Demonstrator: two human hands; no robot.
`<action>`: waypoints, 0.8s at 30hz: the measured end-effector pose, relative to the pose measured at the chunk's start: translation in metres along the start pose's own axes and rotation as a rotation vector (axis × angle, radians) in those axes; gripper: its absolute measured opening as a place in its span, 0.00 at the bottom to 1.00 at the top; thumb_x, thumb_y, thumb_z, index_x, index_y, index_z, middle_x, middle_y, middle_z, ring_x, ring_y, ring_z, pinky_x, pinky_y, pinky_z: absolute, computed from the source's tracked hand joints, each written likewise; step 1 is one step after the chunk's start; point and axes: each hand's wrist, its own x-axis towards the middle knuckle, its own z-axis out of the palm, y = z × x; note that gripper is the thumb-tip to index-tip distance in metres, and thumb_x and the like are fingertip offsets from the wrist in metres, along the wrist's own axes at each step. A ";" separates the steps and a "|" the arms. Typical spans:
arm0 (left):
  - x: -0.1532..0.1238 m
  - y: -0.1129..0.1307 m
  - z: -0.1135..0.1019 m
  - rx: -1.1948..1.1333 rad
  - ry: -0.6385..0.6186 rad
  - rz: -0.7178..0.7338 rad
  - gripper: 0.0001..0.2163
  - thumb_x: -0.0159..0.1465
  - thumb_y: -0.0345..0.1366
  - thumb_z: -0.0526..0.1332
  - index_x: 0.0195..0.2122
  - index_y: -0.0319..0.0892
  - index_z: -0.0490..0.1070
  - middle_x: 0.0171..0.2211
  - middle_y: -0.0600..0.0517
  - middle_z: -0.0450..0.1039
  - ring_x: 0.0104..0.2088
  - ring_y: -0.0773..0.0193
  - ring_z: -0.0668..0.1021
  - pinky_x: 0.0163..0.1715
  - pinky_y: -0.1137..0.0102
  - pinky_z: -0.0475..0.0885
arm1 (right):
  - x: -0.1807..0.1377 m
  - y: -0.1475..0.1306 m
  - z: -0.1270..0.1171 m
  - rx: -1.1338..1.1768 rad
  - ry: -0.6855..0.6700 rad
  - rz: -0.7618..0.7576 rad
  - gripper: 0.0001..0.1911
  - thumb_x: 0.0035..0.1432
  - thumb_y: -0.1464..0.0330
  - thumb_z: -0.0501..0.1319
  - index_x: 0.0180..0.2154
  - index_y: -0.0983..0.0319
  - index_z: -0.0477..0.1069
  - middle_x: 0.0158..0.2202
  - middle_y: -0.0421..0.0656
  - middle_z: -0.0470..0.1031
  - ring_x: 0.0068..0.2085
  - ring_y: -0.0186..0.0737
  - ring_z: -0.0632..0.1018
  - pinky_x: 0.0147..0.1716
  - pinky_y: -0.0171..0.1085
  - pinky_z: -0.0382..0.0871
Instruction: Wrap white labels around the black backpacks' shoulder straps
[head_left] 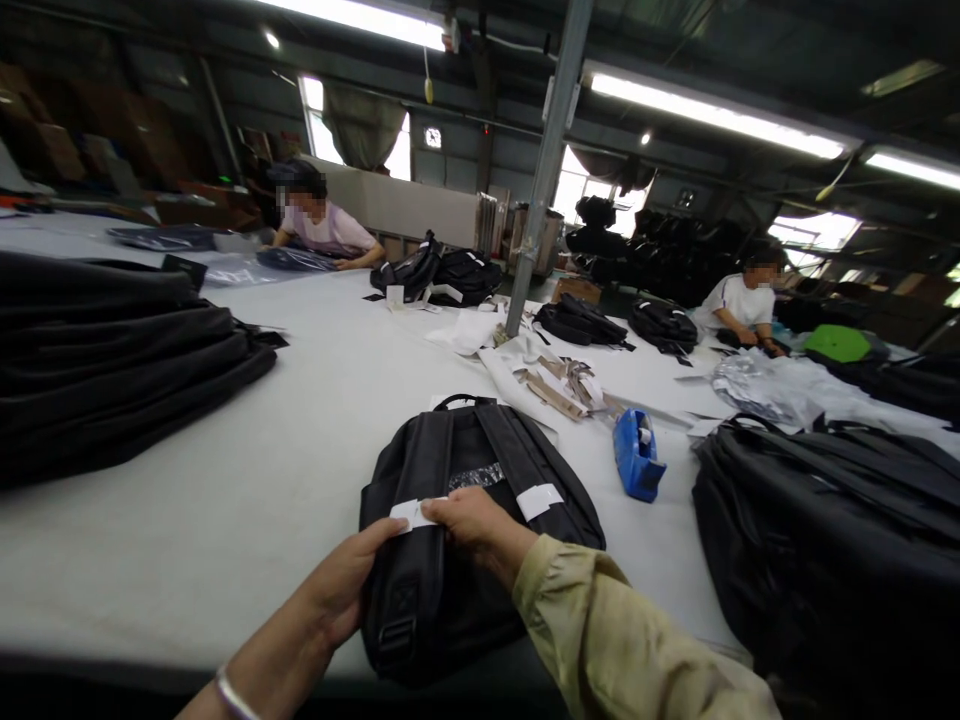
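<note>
A big white table fills the room. A tall stack of black bags sits on one side and another heap of black bags on the other. A black backpack lies flat at the near edge, straps up. The left hand and right hand both pinch a white paper band on one strap. A blue tape holder rests just beside the backpack.
</note>
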 end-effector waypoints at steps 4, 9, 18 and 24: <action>0.015 0.011 0.011 0.134 -0.021 0.045 0.09 0.63 0.36 0.62 0.36 0.34 0.76 0.29 0.41 0.81 0.27 0.54 0.82 0.32 0.63 0.80 | -0.007 -0.005 0.002 -0.091 -0.015 -0.063 0.16 0.58 0.65 0.62 0.21 0.61 0.62 0.15 0.33 0.58 0.17 0.29 0.62 0.18 0.31 0.55; 0.016 0.006 -0.008 0.365 -0.041 0.217 0.12 0.63 0.40 0.62 0.42 0.36 0.77 0.36 0.42 0.82 0.37 0.53 0.82 0.41 0.63 0.79 | -0.035 -0.007 -0.066 -0.337 -0.010 -0.290 0.15 0.64 0.62 0.56 0.30 0.64 0.73 0.26 0.41 0.75 0.24 0.33 0.73 0.28 0.34 0.67; -0.003 -0.057 -0.070 1.636 -0.231 1.262 0.26 0.55 0.32 0.60 0.57 0.52 0.71 0.60 0.49 0.71 0.61 0.50 0.69 0.66 0.52 0.54 | -0.097 0.055 -0.206 -1.074 0.144 -0.568 0.28 0.53 0.74 0.59 0.57 0.60 0.68 0.60 0.51 0.68 0.60 0.48 0.66 0.62 0.49 0.57; 0.018 -0.055 -0.062 1.791 -0.167 1.461 0.28 0.51 0.20 0.53 0.51 0.49 0.74 0.50 0.51 0.78 0.53 0.60 0.76 0.64 0.62 0.58 | -0.076 0.088 -0.185 -1.208 0.092 -0.847 0.20 0.57 0.77 0.55 0.49 0.60 0.73 0.54 0.50 0.74 0.55 0.43 0.71 0.59 0.46 0.61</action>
